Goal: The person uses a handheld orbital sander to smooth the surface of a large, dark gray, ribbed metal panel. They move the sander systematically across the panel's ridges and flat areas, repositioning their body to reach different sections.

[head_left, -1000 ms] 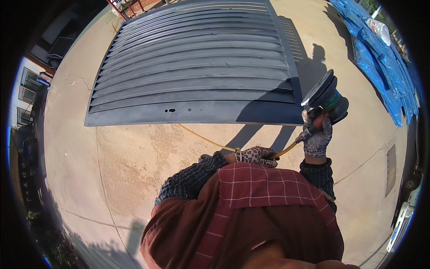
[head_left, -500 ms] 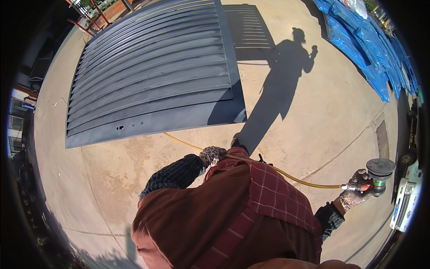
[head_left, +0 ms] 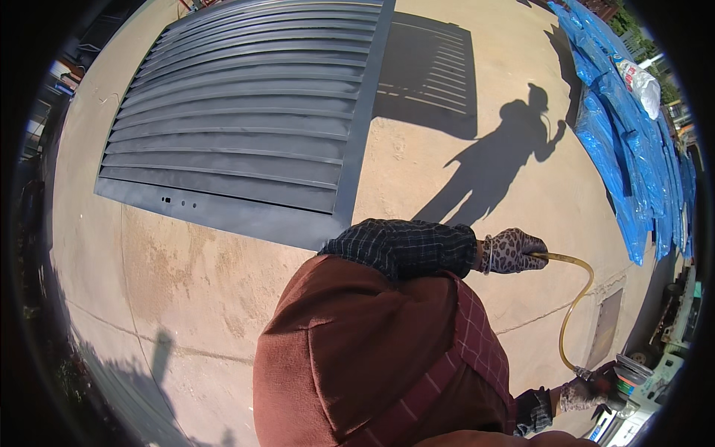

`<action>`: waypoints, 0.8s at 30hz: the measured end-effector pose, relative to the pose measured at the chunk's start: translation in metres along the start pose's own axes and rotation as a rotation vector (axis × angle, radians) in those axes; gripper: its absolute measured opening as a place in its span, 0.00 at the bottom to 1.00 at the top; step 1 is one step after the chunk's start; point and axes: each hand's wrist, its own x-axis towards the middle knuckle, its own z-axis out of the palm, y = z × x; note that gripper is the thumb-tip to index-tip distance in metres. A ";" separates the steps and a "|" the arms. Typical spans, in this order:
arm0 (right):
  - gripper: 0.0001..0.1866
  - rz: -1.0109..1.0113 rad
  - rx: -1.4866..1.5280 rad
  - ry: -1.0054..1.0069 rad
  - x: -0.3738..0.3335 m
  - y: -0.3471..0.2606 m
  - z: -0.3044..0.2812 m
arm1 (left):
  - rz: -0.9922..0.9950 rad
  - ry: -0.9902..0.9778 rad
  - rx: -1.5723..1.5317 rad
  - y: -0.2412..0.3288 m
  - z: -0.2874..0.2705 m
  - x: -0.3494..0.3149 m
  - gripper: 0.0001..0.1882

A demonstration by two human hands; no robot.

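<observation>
By the curled fingers of the left hand (head_left: 514, 251) a yellow hose (head_left: 591, 277) was gripped, by those of the right hand (head_left: 581, 395) a disc sander (head_left: 630, 372) was clasped at near right, and a grey louvred panel (head_left: 238, 112) was seen far left.

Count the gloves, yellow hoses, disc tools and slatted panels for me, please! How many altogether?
Gloves: 2
Yellow hose: 1
Disc tool: 1
Slatted panel: 1
Total: 5
</observation>
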 end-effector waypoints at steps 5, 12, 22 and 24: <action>0.41 -0.113 -0.398 0.150 0.130 0.053 0.006 | 0.261 0.080 0.084 0.009 0.028 0.127 0.19; 0.41 -0.128 -0.685 0.149 0.283 0.152 0.038 | -0.163 0.062 0.223 -0.068 -0.014 0.159 0.20; 0.39 -0.206 -0.404 -0.628 0.318 0.391 0.298 | -0.494 0.218 0.541 -0.152 -0.142 0.145 0.22; 0.39 -0.024 -0.339 -0.756 0.307 0.420 0.361 | -0.521 0.265 0.559 -0.164 -0.176 0.146 0.22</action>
